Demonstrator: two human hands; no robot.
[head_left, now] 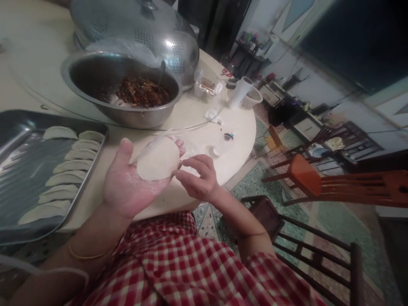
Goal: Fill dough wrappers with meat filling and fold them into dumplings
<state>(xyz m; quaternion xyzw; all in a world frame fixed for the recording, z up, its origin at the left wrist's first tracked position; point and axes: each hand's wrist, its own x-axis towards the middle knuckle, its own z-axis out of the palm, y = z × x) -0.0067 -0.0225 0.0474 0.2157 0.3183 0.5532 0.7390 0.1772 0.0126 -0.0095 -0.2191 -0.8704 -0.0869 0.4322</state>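
A round, pale dumpling wrapper (158, 161) lies across the fingers of my left hand (123, 193), which is held palm up with the thumb apart. White flour dusts the palm. From the right, my right hand (201, 178) pinches at the wrapper's edge, close to the left fingertips. Beyond my hands stands a steel bowl (127, 114) with dark minced filling (143, 92) and a utensil handle (162, 71) sticking out. On the left, a metal tray (19, 170) carries several folded dumplings (65, 179), most of them in a row along its right side.
A perforated metal dome cover (178, 46) sits behind the bowl. Toward the table's right are a clear-wrapped package (208, 86), a white roll (241, 91), a white basket (252, 98) and a small white cup (221, 146). Wooden chairs (302, 175) stand on the floor at right.
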